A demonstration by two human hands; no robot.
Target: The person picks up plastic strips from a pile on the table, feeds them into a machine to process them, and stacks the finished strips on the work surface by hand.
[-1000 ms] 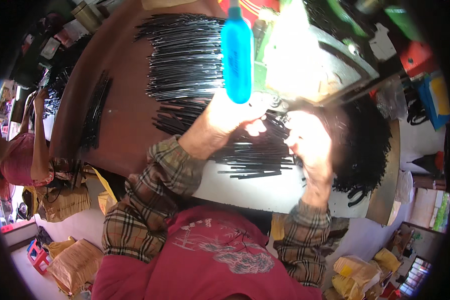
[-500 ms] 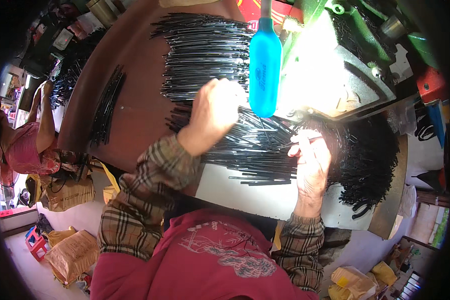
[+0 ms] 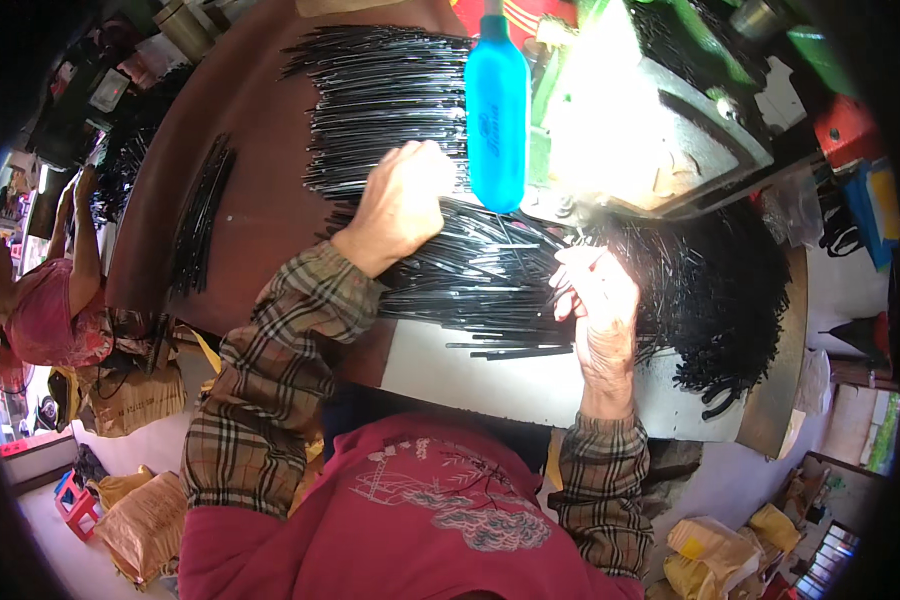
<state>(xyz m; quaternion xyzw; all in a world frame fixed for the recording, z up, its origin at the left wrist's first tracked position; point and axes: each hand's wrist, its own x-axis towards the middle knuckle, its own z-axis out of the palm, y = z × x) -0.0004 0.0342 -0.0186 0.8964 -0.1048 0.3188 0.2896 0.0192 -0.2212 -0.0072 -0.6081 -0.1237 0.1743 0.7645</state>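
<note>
Many thin black strips lie in a loose pile between my hands, over a white board. My left hand is closed, back upward, at the upper left of this pile; whatever its fingers hold is hidden. To the right of the pile, below the brightly lit green machine, my right hand has thumb and fingers drawn together. Glare hides what is at its fingertips. A dense heap of black pieces with curled ends lies right of that hand.
A blue rounded handle-like object hangs in front of the machine. A neat row of black strips and a smaller bundle lie on the brown surface. Another person sits at far left, arms raised.
The whole view has shifted slightly left and up. My hands stay near the same places over the strips; the strip seen across my right fingertips no longer shows plainly.
</note>
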